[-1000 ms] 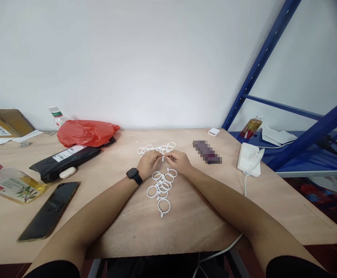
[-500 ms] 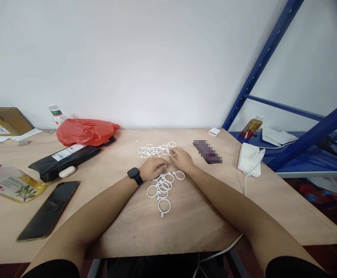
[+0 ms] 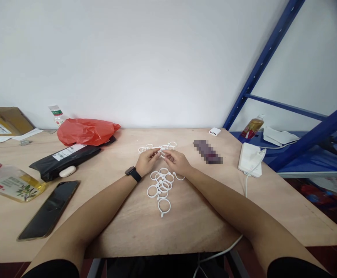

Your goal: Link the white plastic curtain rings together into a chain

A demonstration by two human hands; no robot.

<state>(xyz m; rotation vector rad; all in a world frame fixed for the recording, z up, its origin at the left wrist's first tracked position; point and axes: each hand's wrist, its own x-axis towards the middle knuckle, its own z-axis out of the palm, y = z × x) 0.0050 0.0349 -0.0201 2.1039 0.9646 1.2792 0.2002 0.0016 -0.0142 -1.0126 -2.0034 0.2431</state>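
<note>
Over the bench (image 3: 206, 224), I have left hand (image 3: 147, 160) and right hand (image 3: 179, 161) fingertip-pinched, apparently on one white ring (image 3: 163, 155) midway between, neither nearer, its tilt unreadable, with loose white rings (image 3: 158, 186) lying just camera-side.

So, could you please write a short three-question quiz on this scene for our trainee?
1. True or false: a dark watch is worn on the left wrist.
2. What is closest to the left hand and right hand?
A) the red bag
B) white rings
C) the bottle with yellow liquid
3. Fill in the colour: the metal rack at the right is ____.

Key: 1. True; 2. B; 3. blue
</note>
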